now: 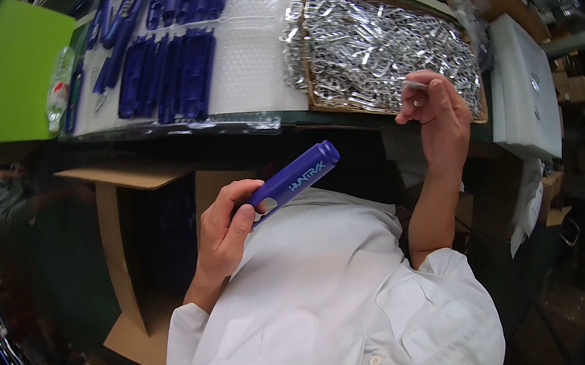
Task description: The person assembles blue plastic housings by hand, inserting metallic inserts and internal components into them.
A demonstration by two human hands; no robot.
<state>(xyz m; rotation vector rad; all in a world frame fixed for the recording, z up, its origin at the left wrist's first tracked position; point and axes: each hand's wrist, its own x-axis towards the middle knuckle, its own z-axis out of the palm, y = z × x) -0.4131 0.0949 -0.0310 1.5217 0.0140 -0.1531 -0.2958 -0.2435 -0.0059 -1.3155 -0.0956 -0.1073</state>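
Note:
In my left hand [224,228] is a dark blue plastic tube [302,173] with pale lettering on its side. My fingers and thumb wrap its near end, and its ringed far end points up to the right. An oval opening shows near my thumb. Raised over the front right of a shallow cardboard box [481,107], my right hand [442,121] pinches a small silvery metal piece [414,85], mostly covered by the fingers. Many shiny looped metal pieces [370,37] fill that box, and some spill past its left side.
Left of the box, dark blue plastic shells [165,78] lie in rows on a clear dimpled sheet [256,57]. A clear bottle [60,93] stands by a green panel [6,78]. White foam [523,84] is at the right. An open carton [120,252] sits below the table edge.

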